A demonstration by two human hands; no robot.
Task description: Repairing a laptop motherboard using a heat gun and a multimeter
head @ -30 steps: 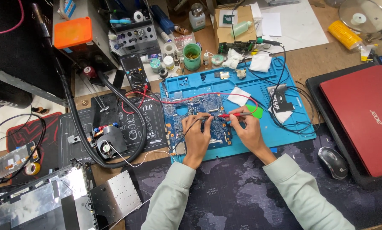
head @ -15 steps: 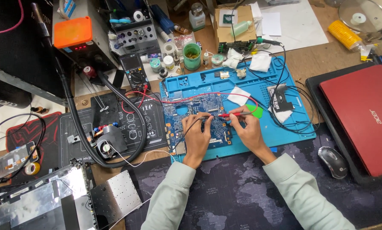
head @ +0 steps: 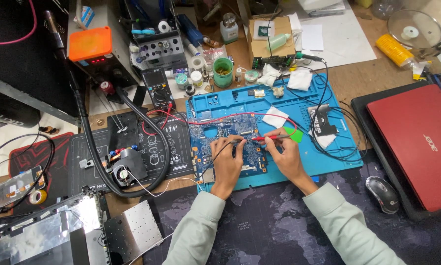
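Wooden desk point(head: 363, 78) spreads beyond my fingers, with a red laptop point(head: 417, 142) well off to the right of them. Under my fingers I see the blue mat point(head: 328, 167), and on it the blue circuit board point(head: 220, 135). Both my forearms come up from the lower edge in pale sleeves and bend in over the board. My left hand point(head: 228, 164) rests on the board, fingers pinched narrow on a black probe point(head: 233, 144) with its lead trailing back toward me. My right hand point(head: 287, 154) lies just right of the board, fingers closed on a red probe point(head: 269, 138) pointing left toward the other tip. A multimeter point(head: 159, 88) sits far beyond my left fingers.
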